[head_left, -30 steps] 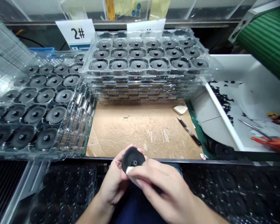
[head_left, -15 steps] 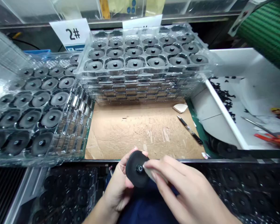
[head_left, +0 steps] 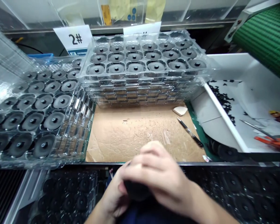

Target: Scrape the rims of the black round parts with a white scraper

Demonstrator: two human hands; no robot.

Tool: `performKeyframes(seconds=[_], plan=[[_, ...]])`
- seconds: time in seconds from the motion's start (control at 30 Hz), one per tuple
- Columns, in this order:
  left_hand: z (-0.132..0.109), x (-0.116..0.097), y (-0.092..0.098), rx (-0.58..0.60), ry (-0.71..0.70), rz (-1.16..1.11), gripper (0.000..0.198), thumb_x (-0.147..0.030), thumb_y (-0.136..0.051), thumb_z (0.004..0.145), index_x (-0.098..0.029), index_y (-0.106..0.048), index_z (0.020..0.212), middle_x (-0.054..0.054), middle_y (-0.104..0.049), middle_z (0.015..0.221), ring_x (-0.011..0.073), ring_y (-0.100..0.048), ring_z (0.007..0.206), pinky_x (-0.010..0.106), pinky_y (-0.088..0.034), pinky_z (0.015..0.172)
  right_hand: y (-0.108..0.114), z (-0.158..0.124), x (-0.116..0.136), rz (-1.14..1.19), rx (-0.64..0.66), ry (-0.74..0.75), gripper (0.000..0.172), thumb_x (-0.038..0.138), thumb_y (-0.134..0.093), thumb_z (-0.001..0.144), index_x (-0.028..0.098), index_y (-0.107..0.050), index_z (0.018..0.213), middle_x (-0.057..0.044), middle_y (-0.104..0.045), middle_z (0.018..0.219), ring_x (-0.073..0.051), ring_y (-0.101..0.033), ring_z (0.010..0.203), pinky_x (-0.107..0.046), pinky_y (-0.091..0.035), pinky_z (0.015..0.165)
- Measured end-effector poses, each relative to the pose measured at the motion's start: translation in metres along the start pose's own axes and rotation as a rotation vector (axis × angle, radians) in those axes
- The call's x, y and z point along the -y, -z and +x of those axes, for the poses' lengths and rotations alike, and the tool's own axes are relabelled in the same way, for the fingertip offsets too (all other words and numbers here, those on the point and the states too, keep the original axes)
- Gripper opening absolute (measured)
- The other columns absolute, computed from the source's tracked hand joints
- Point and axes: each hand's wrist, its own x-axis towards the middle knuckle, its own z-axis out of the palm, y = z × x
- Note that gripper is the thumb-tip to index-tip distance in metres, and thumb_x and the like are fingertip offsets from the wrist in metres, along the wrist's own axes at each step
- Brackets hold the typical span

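The left hand (head_left: pixel 114 194) grips a black disc (head_left: pixel 137 190), its fingers narrow on the disc's left side. The right hand (head_left: pixel 162 174) arches over the top with bent fingers, blurred; I cannot tell whether it holds anything underneath. The disc sits low in front of the person's dark clothing (head_left: pixel 140 214), nearer the body than the cardboard (head_left: pixel 121 140), not above it.

A drop looks like the main risk: if the left fingers loosen while the right hand presses, the disc could slide into the lap or lower. The right hand also covers much of the disc, so uneven pressure could tip it or mark its surface unnoticed.

The cardboard carries scuffs and dark specks, so a disc laid there could pick up dirt. The pen (head_left: pixel 190 133) and the white wedge (head_left: pixel 180 110) lie near its right side, where a careless sleeve could knock them.

The 2 stacks of clear trays, the back stack (head_left: pixel 140 74) and the left stack (head_left: pixel 77 124), seem light; a bumped elbow could jolt their discs loose.
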Motion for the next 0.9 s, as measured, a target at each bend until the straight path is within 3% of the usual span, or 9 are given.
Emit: performKeyframes(seconds=[0.1,0.17,0.23,0.4,0.57,0.73,0.83,0.9], plan=[[-0.004,-0.003,0.002,0.116,0.045,-0.109,0.059,-0.042,-0.082,0.048,-0.023,-0.068,0.102,0.003,-0.071,0.100,0.0208,-0.067,0.088,0.027,-0.053,0.076,0.004,-0.014,-0.025,0.016,-0.069,-0.367,0.026,0.014,-0.048,0.089,0.023,-0.061,0.110,-0.002,-0.066,0.092,-0.014,-0.057,0.082,-0.027,-0.045,0.073],[-0.006,-0.006,0.004,0.149,0.055,-0.158,0.059,-0.039,-0.081,0.052,-0.027,-0.064,0.108,0.003,-0.070,0.107,0.0220,-0.067,0.093,0.029,-0.053,0.079,0.000,-0.031,-0.047,0.006,-0.076,-0.599,0.032,0.019,-0.053,0.085,0.024,-0.057,0.117,-0.002,-0.065,0.091,-0.014,-0.058,0.073,-0.026,-0.049,0.065],[-0.008,-0.009,0.005,0.149,0.046,-0.170,0.058,-0.038,-0.080,0.053,-0.029,-0.064,0.108,0.003,-0.070,0.109,0.0223,-0.066,0.095,0.029,-0.053,0.079,-0.012,-0.051,-0.066,-0.012,-0.072,-0.717,0.035,0.023,-0.052,0.084,0.022,-0.057,0.118,-0.004,-0.063,0.092,-0.014,-0.057,0.065,-0.027,-0.050,0.059],[-0.009,-0.012,0.008,0.091,0.070,-0.185,0.053,-0.033,-0.080,0.055,-0.035,-0.064,0.105,0.001,-0.070,0.110,0.0237,-0.066,0.098,0.028,-0.054,0.076,-0.049,-0.091,-0.089,-0.086,-0.080,-0.755,0.027,0.027,-0.044,0.085,0.021,-0.070,0.090,-0.009,-0.059,0.099,-0.022,-0.060,0.095,-0.036,-0.051,0.081],[-0.011,-0.009,0.010,0.045,0.051,-0.201,0.057,-0.033,-0.080,0.055,-0.033,-0.062,0.109,0.004,-0.066,0.117,0.0257,-0.063,0.105,0.030,-0.054,0.080,-0.061,-0.105,-0.081,-0.184,-0.081,-0.783,0.033,0.032,-0.052,0.080,0.022,-0.064,0.110,-0.012,-0.052,0.115,-0.027,-0.059,0.099,-0.041,-0.052,0.078],[-0.009,-0.004,0.011,0.041,0.035,-0.202,0.053,-0.036,-0.077,0.059,-0.030,-0.061,0.110,0.006,-0.065,0.118,0.0280,-0.062,0.106,0.031,-0.053,0.082,-0.059,-0.106,-0.087,-0.233,-0.124,-0.764,0.033,0.026,-0.040,0.086,0.018,-0.062,0.109,-0.011,-0.059,0.095,-0.025,-0.063,0.083,-0.039,-0.053,0.069],[-0.009,-0.004,0.010,0.006,0.021,-0.188,0.051,-0.032,-0.076,0.063,-0.029,-0.061,0.111,0.006,-0.065,0.117,0.0270,-0.062,0.105,0.032,-0.053,0.083,-0.045,-0.097,-0.086,-0.207,-0.157,-0.711,0.029,0.028,-0.042,0.088,0.017,-0.060,0.107,-0.010,-0.064,0.097,-0.023,-0.063,0.084,-0.035,-0.053,0.068],[-0.009,-0.003,0.008,-0.016,0.010,-0.167,0.053,-0.032,-0.077,0.062,-0.028,-0.060,0.112,0.007,-0.065,0.118,0.0269,-0.062,0.106,0.032,-0.052,0.084,-0.031,-0.083,-0.072,-0.189,-0.187,-0.682,0.025,0.028,-0.045,0.089,0.020,-0.058,0.109,-0.008,-0.065,0.103,-0.020,-0.063,0.087,-0.029,-0.052,0.066]])
